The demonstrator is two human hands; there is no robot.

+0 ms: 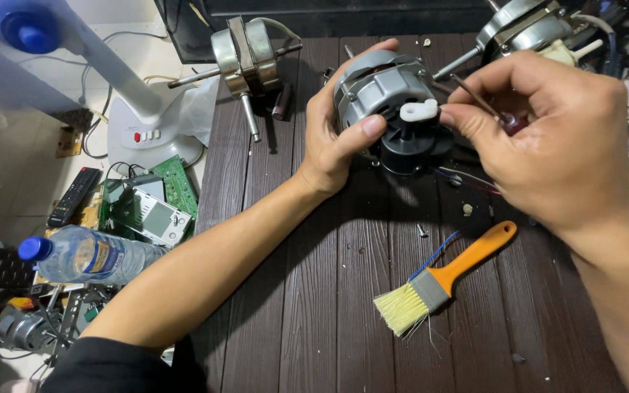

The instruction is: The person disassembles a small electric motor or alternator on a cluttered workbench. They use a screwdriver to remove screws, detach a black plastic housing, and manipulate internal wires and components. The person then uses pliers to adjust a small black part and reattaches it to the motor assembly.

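The left hand [333,135] wraps around a grey metal fan motor with a black plastic gearbox [391,94], holding it upright on the dark brown slatted wooden table [314,291], thumb pressed near a small white plastic lever [419,110]. The right hand [555,138] pinches that lever while gripping a thin metal screwdriver [478,98]. An orange-handled paintbrush [442,280] lies nearby.
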